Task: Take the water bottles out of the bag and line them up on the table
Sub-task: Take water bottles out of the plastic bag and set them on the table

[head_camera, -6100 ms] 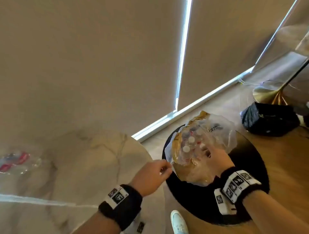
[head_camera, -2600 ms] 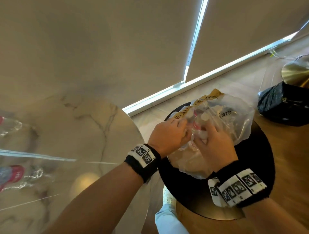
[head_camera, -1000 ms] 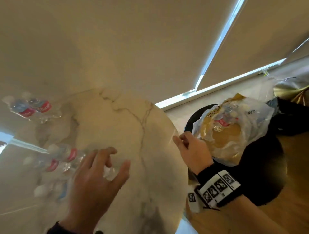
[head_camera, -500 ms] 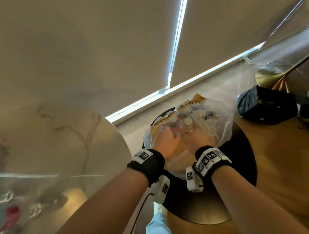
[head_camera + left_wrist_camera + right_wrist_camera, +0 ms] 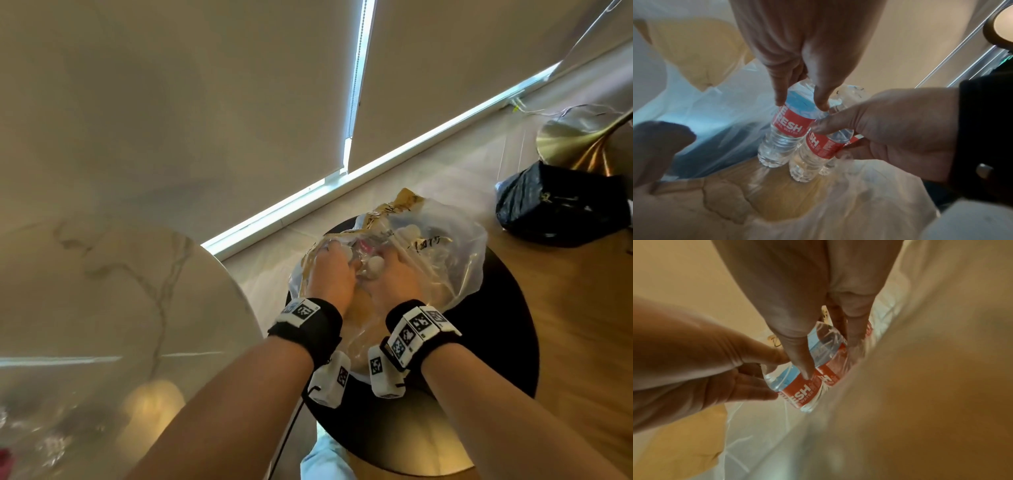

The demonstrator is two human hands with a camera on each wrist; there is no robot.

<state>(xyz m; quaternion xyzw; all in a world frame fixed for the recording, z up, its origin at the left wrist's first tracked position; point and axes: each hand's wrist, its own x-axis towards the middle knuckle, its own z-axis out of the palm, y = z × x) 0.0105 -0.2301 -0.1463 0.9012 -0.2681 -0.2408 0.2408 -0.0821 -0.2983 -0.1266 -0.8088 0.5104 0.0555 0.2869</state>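
A clear plastic bag [image 5: 455, 260] stands open on a round black stool [image 5: 507, 342]. Both my hands are inside it. In the left wrist view, two upright water bottles with red labels stand side by side, with a third partly hidden behind them. My left hand [image 5: 329, 274] grips the shoulder of the left bottle [image 5: 779, 129]. My right hand [image 5: 397, 281] holds the bottle beside it [image 5: 818, 146], thumb on its label. The right wrist view shows my right hand [image 5: 828, 356] over the bottles and my left hand's fingers [image 5: 760, 394] round one bottle [image 5: 797, 394].
A round marble table [image 5: 120, 291] stands to the left of the stool; blurred bottles [image 5: 51, 445] lie at its near left edge. On the wooden floor at the right sit a black bag [image 5: 561, 209] and a brass lamp base [image 5: 575, 137]. Closed blinds hang behind.
A second ago my left hand was over the bottles on the marble table. It has swung back to the bag, and both hands now hold bottles inside it.
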